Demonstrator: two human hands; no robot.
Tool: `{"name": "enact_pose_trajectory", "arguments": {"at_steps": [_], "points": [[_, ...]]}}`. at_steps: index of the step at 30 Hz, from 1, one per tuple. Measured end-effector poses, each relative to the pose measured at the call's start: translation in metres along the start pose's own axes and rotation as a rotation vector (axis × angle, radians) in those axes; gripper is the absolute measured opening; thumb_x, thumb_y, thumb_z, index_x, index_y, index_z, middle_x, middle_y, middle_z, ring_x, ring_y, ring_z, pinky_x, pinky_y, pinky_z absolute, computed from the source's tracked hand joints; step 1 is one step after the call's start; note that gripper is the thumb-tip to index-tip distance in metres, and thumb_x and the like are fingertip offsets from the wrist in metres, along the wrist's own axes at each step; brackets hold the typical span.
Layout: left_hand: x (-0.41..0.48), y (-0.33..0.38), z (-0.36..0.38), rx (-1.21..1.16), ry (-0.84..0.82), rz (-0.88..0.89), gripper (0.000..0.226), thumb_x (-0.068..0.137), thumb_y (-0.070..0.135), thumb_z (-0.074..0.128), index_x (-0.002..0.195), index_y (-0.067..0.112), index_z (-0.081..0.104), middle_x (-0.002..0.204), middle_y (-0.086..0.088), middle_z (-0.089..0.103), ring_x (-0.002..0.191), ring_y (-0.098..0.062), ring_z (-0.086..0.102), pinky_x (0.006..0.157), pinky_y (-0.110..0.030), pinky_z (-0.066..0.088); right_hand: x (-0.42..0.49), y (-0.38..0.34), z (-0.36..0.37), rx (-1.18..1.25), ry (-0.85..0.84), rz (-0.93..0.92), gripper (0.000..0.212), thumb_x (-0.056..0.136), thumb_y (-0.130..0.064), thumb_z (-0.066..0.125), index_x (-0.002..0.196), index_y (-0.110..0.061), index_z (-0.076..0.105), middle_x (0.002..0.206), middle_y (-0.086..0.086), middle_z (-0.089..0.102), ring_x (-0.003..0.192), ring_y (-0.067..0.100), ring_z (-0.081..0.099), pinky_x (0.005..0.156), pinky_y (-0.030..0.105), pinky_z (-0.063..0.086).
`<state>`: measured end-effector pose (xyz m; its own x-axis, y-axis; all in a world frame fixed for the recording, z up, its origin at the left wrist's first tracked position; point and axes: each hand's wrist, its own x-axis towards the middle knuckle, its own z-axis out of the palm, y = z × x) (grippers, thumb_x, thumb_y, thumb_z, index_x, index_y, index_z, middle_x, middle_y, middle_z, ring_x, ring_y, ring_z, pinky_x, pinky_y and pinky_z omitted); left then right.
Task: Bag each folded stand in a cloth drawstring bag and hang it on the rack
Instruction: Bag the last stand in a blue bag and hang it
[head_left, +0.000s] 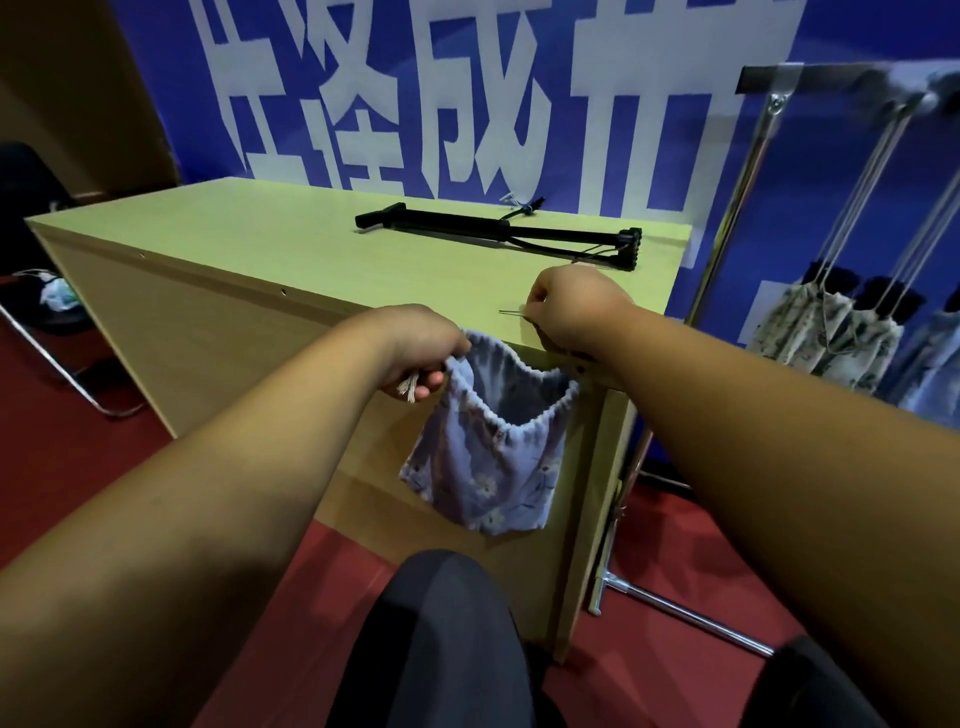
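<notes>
Okay, both hands are out over the near edge of the bench (260, 234), and the drawstring bag (488, 457) hangs between them with its mouth stretched wide open. The left hand (421, 348) grips the left side of the gathered rim, fingers curled, with the frayed cord ends (410, 387) poking out below its fingers. The right hand (571, 312) is clenched at the bench's edge, and the rim's right end runs up to it, held taut there. The bag is blue with pale flowers, dangling down the bench's front panel. The folded stand (498, 236) lies flat on the bench top near the far edge, well apart from both hands. Off to the right, the rack (748, 156) carries filled bags (826, 332) hanging by their cords.
</notes>
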<state>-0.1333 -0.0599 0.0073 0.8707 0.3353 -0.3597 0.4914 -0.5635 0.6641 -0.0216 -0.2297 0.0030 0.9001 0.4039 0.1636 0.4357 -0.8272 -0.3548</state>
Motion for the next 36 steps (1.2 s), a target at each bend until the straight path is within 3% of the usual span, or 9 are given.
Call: {"name": "enact_pose_trajectory", "arguments": {"at_steps": [3,5,7,11,19,24,28,32,36], "points": [[-0.008,0.000,0.008,-0.016,-0.009,-0.007,0.026,0.110,0.025,0.049,0.085,0.017,0.051,0.049,0.003,0.041,0.040,-0.011,0.039,0.041,-0.019,0.037,-0.026,0.007,-0.014,0.295,-0.061,-0.055,0.019,0.104,-0.032,0.068,0.109,-0.016,0.078,0.100,0.003,0.076,0.092,0.022,0.072,0.084,0.043,0.063],[-0.011,0.002,0.012,-0.036,-0.015,-0.015,0.025,0.110,0.026,0.048,0.087,0.017,0.052,0.053,0.003,0.040,0.042,-0.010,0.038,0.040,-0.018,0.036,-0.045,0.009,-0.026,0.447,-0.147,-0.071,0.017,0.101,-0.031,0.073,0.105,-0.017,0.080,0.094,0.003,0.076,0.080,0.014,0.068,0.067,0.030,0.059],[-0.016,0.004,0.017,-0.045,-0.035,-0.025,0.026,0.111,0.027,0.048,0.087,0.018,0.052,0.056,0.003,0.038,0.041,-0.009,0.036,0.039,-0.017,0.034,-0.064,0.012,-0.036,0.465,-0.224,-0.086,0.016,0.098,-0.032,0.077,0.102,-0.017,0.082,0.094,0.006,0.078,0.076,0.013,0.065,0.059,0.023,0.052],[-0.029,0.010,0.030,-0.041,-0.060,-0.021,0.021,0.110,0.029,0.048,0.092,0.019,0.051,0.060,0.004,0.038,0.039,-0.008,0.034,0.038,-0.018,0.032,-0.095,0.021,-0.051,0.329,-0.322,-0.085,0.019,0.095,-0.039,0.080,0.097,-0.020,0.082,0.079,0.002,0.070,0.067,0.021,0.053,0.044,0.026,0.040],[-0.057,0.029,0.067,0.052,-0.132,0.064,0.020,0.108,0.030,0.051,0.092,0.020,0.048,0.060,0.003,0.038,0.041,-0.010,0.035,0.043,-0.020,0.033,-0.139,0.054,-0.071,0.292,-0.267,-0.015,0.022,0.098,-0.040,0.076,0.096,-0.019,0.081,0.082,0.004,0.066,0.061,0.018,0.052,0.048,0.030,0.042],[-0.070,0.035,0.113,0.266,-0.274,0.104,0.024,0.107,0.030,0.055,0.088,0.016,0.056,0.056,0.001,0.042,0.047,-0.014,0.040,0.047,-0.024,0.040,-0.165,0.100,-0.063,0.240,-0.261,0.122,0.022,0.099,-0.040,0.075,0.095,-0.020,0.082,0.084,0.004,0.070,0.060,0.019,0.055,0.045,0.027,0.045],[-0.065,0.027,0.165,0.444,-0.387,0.068,0.017,0.107,0.027,0.056,0.104,0.010,0.056,0.062,-0.004,0.042,0.046,-0.017,0.041,0.044,-0.024,0.042,-0.183,0.146,-0.036,0.213,-0.262,0.269,0.024,0.094,-0.032,0.080,0.091,-0.009,0.081,0.074,0.008,0.067,0.053,0.025,0.052,0.044,0.025,0.045],[-0.048,0.013,0.223,0.538,-0.456,0.030,0.015,0.106,0.023,0.053,0.100,0.009,0.052,0.066,-0.005,0.040,0.052,-0.019,0.039,0.047,-0.025,0.041,-0.198,0.199,0.009,0.240,-0.254,0.432,0.027,0.090,-0.025,0.081,0.089,0.001,0.076,0.071,0.018,0.062,0.054,0.027,0.052,0.052,0.032,0.049],[-0.021,-0.002,0.278,0.580,-0.475,0.042,0.020,0.107,0.019,0.050,0.091,0.008,0.051,0.067,-0.009,0.044,0.051,-0.021,0.041,0.051,-0.028,0.043,-0.208,0.243,0.058,0.298,-0.250,0.547,0.015,0.090,-0.014,0.079,0.082,-0.008,0.067,0.067,0.019,0.055,0.046,0.025,0.046,0.051,0.032,0.044]]}}
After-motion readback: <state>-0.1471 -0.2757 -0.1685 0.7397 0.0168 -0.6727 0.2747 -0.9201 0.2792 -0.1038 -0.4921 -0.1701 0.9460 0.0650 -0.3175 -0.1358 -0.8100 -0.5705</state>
